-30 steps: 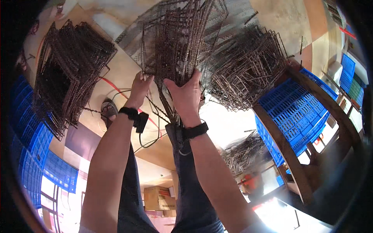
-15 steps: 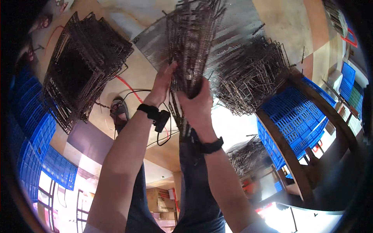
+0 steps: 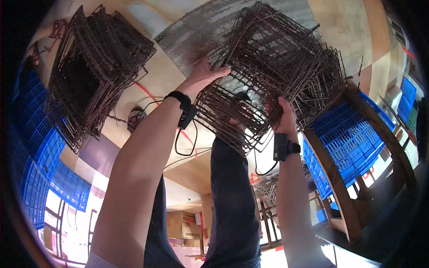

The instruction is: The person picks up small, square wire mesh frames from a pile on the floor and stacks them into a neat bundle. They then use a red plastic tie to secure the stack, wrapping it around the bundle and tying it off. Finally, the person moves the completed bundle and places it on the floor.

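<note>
A bundle of dark, rusty rectangular wire frames (image 3: 263,58) is held in front of me, tilted, its open faces toward me. My left hand (image 3: 203,78) grips the bundle's left side, thumb laid over the wires and fingers partly hidden. Lower down, my right hand (image 3: 285,117) holds its right edge, thumb upright and the other fingers mostly behind the wires. Both wrists wear black bands with small boxes. Just behind and right of the bundle lies another pile of similar wire frames (image 3: 333,82), partly overlapped by it.
A tall stack of wire frames (image 3: 96,58) stands at the left. Blue plastic crates (image 3: 344,138) sit within a wooden frame (image 3: 328,178) at the right, and more blue crates (image 3: 42,174) line the left. A grey metal sheet (image 3: 187,47) lies ahead. Cardboard boxes (image 3: 183,225) stand behind my legs.
The bundle has swung from narrow and edge-on to broad and face-on, moving right. My right hand has shifted right, away from the left, which has moved slightly right.
</note>
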`<state>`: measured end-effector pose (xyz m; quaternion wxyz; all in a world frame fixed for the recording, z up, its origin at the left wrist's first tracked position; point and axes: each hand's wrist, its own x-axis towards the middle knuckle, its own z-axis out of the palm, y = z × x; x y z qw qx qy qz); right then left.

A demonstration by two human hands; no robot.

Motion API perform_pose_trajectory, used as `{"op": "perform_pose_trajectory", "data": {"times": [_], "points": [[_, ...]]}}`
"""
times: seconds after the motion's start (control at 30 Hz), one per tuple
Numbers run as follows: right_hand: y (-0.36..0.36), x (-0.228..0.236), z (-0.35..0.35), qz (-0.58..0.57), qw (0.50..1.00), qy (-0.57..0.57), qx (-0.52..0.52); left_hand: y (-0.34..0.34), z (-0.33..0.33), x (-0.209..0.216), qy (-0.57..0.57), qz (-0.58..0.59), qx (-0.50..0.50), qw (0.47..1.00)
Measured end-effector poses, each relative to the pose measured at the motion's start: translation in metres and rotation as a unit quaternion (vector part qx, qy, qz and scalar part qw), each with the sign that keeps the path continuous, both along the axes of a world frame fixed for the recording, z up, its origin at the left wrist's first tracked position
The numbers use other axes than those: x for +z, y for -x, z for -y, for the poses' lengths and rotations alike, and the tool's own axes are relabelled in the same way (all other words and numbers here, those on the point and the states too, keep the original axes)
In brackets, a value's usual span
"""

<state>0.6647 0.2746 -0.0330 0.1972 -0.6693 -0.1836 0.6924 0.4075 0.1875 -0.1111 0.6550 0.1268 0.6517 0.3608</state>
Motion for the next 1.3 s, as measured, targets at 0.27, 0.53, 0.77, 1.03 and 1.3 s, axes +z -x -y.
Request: {"op": "perform_pose_trajectory", "data": {"times": [0.27, 0.53, 0.77, 1.03, 1.3], "points": [[-0.007, -0.005, -0.01, 0.03, 0.986, 0.006, 0.164, -0.005, 0.004, -0.028, 0.2, 0.22, -0.055, 0.953], [0.004, 0.025, -0.039, 0.188, 0.891, -0.206, 0.359, 0.028, -0.011, 0.048, -0.051, 0.007, -0.033, 0.998], [0.007, 0.011, -0.06, 0.206, 0.719, -0.436, 0.501, 0.078, -0.035, 0.055, -0.302, -0.303, -0.074, 0.901], [0.01, -0.037, -0.039, 0.407, 0.482, -0.341, 0.697, 0.083, -0.023, 0.004, -0.266, -0.191, -0.069, 0.942], [-0.006, -0.027, -0.029, 0.423, 0.406, -0.317, 0.745, 0.047, -0.006, -0.011, -0.318, -0.297, 0.076, 0.897]]}}
